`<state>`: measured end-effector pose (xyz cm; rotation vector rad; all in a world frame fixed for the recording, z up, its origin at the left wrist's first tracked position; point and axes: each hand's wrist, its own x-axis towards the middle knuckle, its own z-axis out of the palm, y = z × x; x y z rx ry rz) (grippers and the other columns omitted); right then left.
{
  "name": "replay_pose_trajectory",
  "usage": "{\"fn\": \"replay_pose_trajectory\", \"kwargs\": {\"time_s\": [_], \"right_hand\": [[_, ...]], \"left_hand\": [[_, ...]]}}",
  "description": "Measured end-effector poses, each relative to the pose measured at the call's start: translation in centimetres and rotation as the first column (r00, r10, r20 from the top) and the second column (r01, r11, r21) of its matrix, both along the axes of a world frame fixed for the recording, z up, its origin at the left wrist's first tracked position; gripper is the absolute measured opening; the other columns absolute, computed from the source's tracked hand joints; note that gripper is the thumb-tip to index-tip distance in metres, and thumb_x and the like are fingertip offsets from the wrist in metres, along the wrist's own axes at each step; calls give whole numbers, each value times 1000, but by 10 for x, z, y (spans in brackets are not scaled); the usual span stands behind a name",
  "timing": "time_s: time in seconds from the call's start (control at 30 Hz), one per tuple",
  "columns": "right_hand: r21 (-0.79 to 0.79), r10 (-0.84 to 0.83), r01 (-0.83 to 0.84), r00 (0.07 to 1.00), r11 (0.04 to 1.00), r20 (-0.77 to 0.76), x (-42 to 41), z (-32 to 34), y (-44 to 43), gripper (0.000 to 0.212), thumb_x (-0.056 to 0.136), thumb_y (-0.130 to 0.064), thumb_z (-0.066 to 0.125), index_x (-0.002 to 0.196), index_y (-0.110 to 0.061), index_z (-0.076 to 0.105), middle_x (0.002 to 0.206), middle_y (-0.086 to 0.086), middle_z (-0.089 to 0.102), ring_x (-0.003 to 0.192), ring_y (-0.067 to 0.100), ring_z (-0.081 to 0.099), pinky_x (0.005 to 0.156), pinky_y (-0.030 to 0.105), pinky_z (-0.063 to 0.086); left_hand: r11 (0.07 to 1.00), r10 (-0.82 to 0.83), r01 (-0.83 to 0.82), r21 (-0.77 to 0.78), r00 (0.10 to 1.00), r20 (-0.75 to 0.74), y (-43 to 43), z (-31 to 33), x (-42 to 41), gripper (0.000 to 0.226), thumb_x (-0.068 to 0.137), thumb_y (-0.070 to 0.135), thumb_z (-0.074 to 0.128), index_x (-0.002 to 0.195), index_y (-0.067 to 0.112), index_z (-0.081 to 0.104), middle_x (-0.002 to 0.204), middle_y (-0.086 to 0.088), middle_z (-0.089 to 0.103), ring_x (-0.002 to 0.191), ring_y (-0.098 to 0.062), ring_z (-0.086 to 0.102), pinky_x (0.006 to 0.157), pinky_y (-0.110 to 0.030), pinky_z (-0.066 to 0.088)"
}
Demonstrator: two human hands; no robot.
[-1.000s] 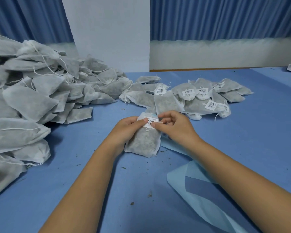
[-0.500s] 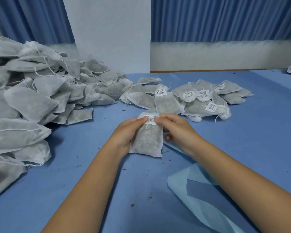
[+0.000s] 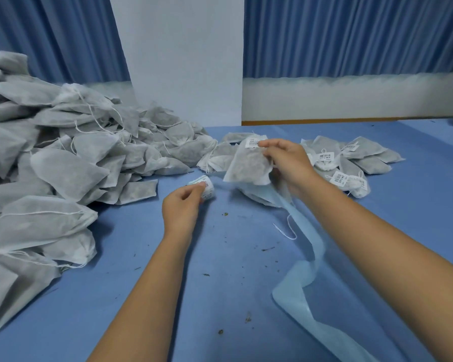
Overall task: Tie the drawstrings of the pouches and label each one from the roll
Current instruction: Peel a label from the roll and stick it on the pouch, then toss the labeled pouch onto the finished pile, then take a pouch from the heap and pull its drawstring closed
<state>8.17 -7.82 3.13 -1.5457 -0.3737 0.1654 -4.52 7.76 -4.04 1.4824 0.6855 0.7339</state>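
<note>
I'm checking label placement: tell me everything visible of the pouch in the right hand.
The pouch is a small bag of thin grey-white fabric, dark filling showing through. A white barcode label sits at its top edge. The right hand pinches its upper right part, holding it tilted above the blue table. Its drawstring cannot be made out.

The person's left forearm (image 3: 147,283) and right forearm (image 3: 377,244) are bare along their whole visible length, from the near edge to the wrists. The left hand (image 3: 183,205) and right hand (image 3: 288,163) are bare too, fingers uncovered.
</note>
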Motion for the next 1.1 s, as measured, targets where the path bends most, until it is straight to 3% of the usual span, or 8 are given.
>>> {"fn": "replay_pose_trajectory", "kwargs": {"time_s": [0.2,0.23,0.3,0.4,0.5,0.6,0.8,1.1], "right_hand": [[20,-43,50,965,999,-260,32,11,18,24,85,-13,59,105,-8,70,96,8,61,84,22,55,79,37,51],[-30,-56,50,964,998,-261,32,9,20,23,84,-15,60,104,-8,70,93,8,61,83,22,55,77,37,51],[-193,-84,50,981,980,-173,31,5,24,13,82,-20,60,89,-11,65,84,5,56,74,19,51,63,31,43],[-468,10,28,997,883,79,31,-9,27,9,80,-25,62,84,-19,55,85,-3,55,75,13,52,62,24,41],[-763,204,89,938,640,281,32,-31,23,29,83,-36,62,109,-24,56,115,3,53,104,20,51,82,32,43],[-838,292,241,861,489,417,35,-45,20,38,89,-46,51,124,-30,56,131,9,47,122,31,39,99,40,38],[-816,339,323,790,479,511,33,-39,23,39,91,-51,52,125,-34,60,137,7,39,128,28,32,103,40,32],[-722,411,266,675,639,612,-6,2,98,25,93,-36,53,100,-23,72,109,2,68,112,26,53,90,40,47]], "left_hand": [[987,161,-162,-9,986,-36,21,-8,-1,21,88,37,70,74,22,71,72,5,67,61,-10,53,63,-28,43],[985,171,-171,3,984,-50,23,-9,0,22,87,36,70,69,22,69,67,6,65,59,-11,50,62,-29,43],[983,183,-181,32,980,-77,26,-12,1,27,86,33,71,62,22,65,59,7,59,57,-14,48,61,-29,41],[979,191,-180,92,974,-123,29,-14,1,28,86,34,71,62,21,61,58,8,56,58,-13,48,56,-27,37],[980,165,-142,140,971,-172,27,-15,1,39,86,38,70,57,19,52,56,8,51,54,-12,43,52,-26,32],[969,160,-110,220,962,-222,26,-14,-1,48,90,38,65,56,16,40,57,1,46,54,-14,39,49,-27,28],[964,158,-97,247,957,-243,25,-11,-3,46,90,40,63,59,15,40,67,-7,55,55,-15,39,50,-28,30],[970,220,-201,134,966,-139,35,-11,-6,51,90,37,61,54,19,29,50,7,33,48,-13,29,49,-29,27]]}}
